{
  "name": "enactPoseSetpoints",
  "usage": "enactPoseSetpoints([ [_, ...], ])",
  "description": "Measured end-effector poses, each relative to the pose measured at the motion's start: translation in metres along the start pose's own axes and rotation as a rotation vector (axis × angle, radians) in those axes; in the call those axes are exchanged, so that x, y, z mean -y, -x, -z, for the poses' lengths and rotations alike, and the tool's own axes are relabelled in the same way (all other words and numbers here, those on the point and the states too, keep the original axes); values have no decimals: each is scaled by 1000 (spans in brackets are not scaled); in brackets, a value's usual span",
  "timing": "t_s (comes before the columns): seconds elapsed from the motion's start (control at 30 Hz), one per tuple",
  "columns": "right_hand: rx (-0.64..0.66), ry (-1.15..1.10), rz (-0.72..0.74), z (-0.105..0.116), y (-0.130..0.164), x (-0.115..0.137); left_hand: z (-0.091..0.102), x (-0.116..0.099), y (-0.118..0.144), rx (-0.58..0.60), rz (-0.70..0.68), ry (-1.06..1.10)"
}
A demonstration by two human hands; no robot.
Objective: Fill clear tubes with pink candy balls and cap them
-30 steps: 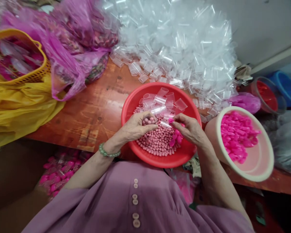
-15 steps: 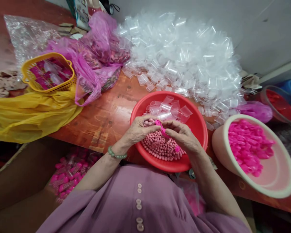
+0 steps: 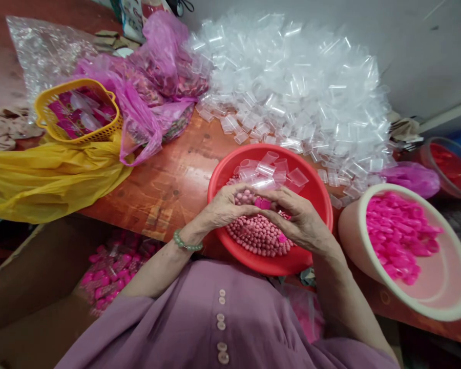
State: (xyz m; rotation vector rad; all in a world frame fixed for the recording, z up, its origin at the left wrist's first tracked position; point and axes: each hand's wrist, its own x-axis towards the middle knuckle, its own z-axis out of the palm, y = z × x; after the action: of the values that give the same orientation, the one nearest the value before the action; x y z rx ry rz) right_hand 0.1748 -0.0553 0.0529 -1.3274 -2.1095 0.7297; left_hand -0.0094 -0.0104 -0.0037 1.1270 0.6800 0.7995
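Note:
Both my hands meet over a red bowl (image 3: 315, 192) that holds pink beads (image 3: 259, 236) and several clear plastic tubes (image 3: 269, 171). My left hand (image 3: 225, 207) cups a few pink beads. My right hand (image 3: 297, 218) pinches a small clear tube with a pink cap (image 3: 263, 203) against the left fingers. A green bead bracelet (image 3: 186, 243) is on my left wrist.
A big heap of clear tubes (image 3: 299, 92) fills the back of the wooden table (image 3: 165, 179). A pale tub of pink caps (image 3: 407, 241) sits at the right. A yellow basket (image 3: 79, 110), pink bags (image 3: 153, 77) and a yellow bag (image 3: 49, 177) lie left. Filled pink tubes (image 3: 111, 266) sit below.
The hands have closed together over the bowl, the pink cap now pressed between both sets of fingers. The view has shifted slightly, showing more of the table's left side.

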Motion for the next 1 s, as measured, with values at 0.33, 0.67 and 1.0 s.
enactPoseSetpoints([
  [0.33, -27, -128, -88, -2, -1, -7, -1, -5, -2, 64, 134, 204],
  [0.67, -66, -308, -122, -7, 1, -10, 11, -1, 1, 247, 95, 317],
  [1.0, -419, -774, -329, -7, 1, -11, 12, -1, 10, 146, 128, 587],
])
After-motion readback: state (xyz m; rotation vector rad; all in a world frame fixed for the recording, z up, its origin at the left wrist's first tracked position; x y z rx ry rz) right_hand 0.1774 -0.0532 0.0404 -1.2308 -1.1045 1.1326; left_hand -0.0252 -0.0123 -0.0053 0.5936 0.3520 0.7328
